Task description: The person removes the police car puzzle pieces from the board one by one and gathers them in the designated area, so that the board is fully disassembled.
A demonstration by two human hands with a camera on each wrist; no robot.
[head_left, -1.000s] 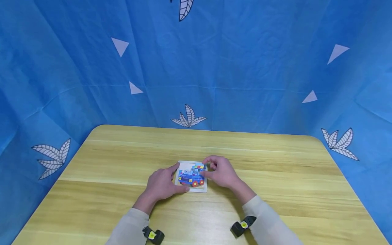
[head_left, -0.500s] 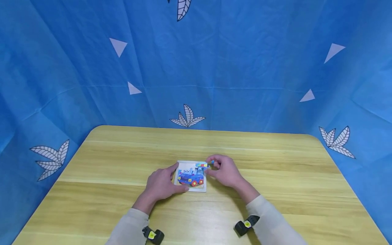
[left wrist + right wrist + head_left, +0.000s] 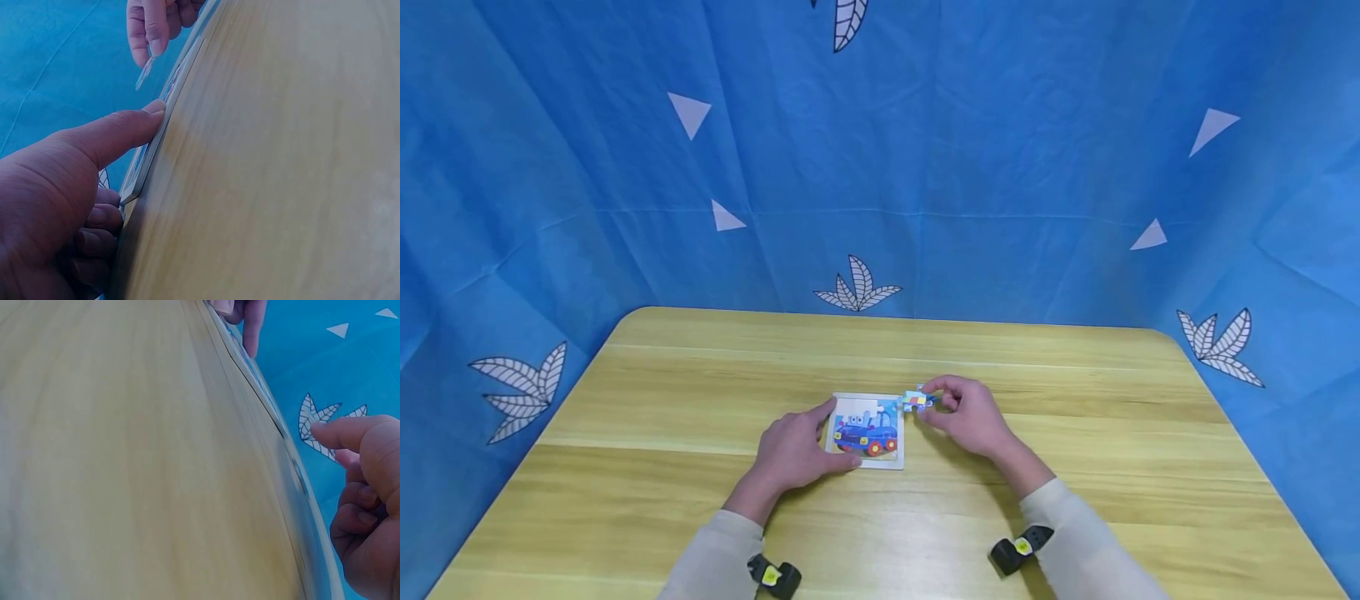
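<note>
On a yellow wood-grain surface (image 3: 1075, 467), a white-rimmed blue-car puzzle tray (image 3: 882, 466), left hand (image 3: 793, 450) spread wide, gripping its left side, right hand (image 3: 967, 415) pinching a multicoloured jigsaw piece (image 3: 916, 401) near the tray's far right corner.

surface (image 3: 700, 358): wood-grain, smooth, soft sheen | backdrop (image 3: 1022, 167): cloth, matt, creased | puzzle tray (image 3: 880, 466): smooth rim, wood or card unclear | puzzle piece (image 3: 915, 401): printed face | sleeves (image 3: 1086, 542): matt cloth | wrist cameras (image 3: 786, 581): plastic-looking
</note>
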